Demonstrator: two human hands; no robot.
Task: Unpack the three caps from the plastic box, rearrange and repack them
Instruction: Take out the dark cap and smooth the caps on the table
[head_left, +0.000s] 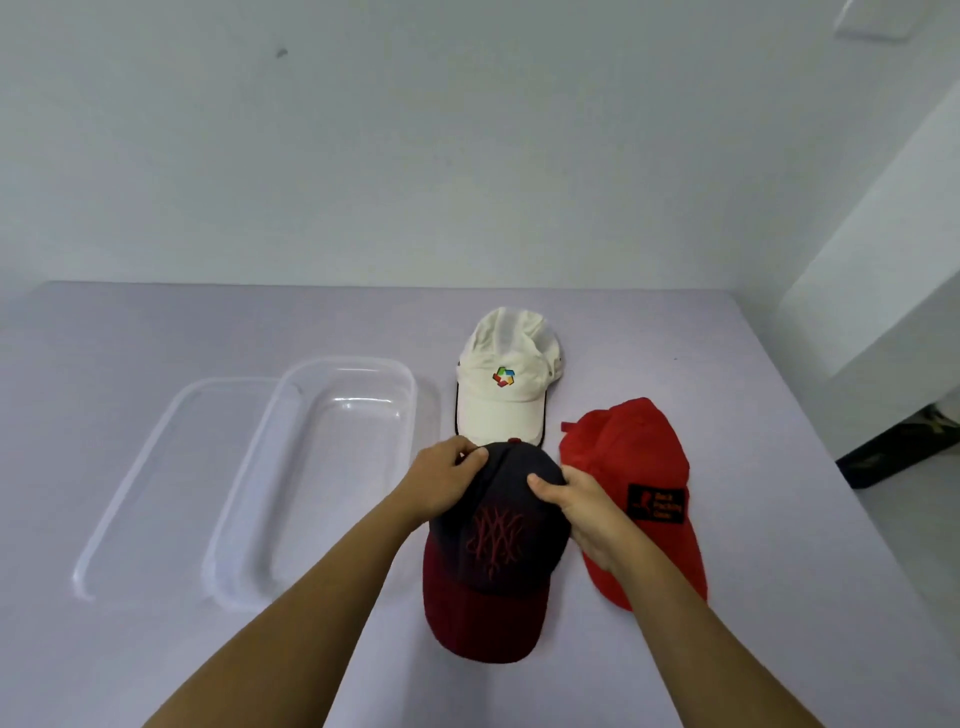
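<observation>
A navy cap (493, 545) with a dark red brim and red stitched emblem lies on the table in front of me, brim toward me. My left hand (449, 480) grips the left rear of its crown and my right hand (582, 506) grips the right side. A white cap (506, 379) with a coloured logo lies just beyond it. A red cap (639, 467) with a black patch lies to the right, partly under my right wrist. The clear plastic box (415, 395) stands empty to the left.
The box's clear lid (135, 483) lies flat left of the box, partly under it. The lilac table (779, 519) ends at a white wall behind. A white wall corner and a dark object on the floor (893, 447) are off the table's right edge.
</observation>
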